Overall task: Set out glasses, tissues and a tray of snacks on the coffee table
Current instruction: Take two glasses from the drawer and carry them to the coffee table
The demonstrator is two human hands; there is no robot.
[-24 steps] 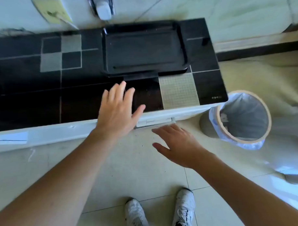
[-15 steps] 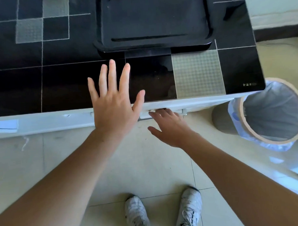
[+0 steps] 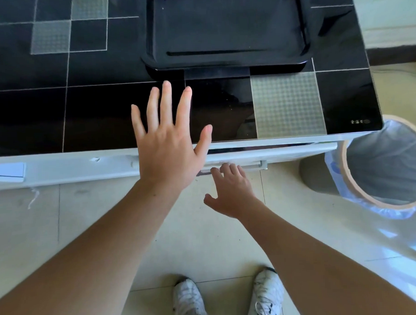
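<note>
A black tray (image 3: pixel 226 29) lies empty on the dark glass worktop (image 3: pixel 101 109) in the upper centre of the frame, its near rim just beyond the fingertips of the left hand (image 3: pixel 168 144). That hand is spread flat in the centre of the frame, palm down, fingers (image 3: pixel 166 100) straight and fanned apart, thumb pointing to the right; it grasps nothing, and whether the palm rests on the worktop's front edge or hovers above it cannot be told. The left forearm runs down to the lower left corner of the frame. Lower and to the right, the right hand (image 3: pixel 231 192) reaches in under the worktop's white front edge, its fingers curled at the metal handle (image 3: pixel 254 166) of a white drawer (image 3: pixel 284 152), thumb held out to the left; the fingertips touch the bar, but whether they are hooked round it is hidden. The right forearm slants to the lower right corner. At the right edge of the frame stands a round bin (image 3: pixel 379 170) lined with a pale bag, on the tiled floor (image 3: pixel 205 247) beside the worktop's corner. Two white shoes (image 3: pixel 190 301) show at the bottom centre.
</note>
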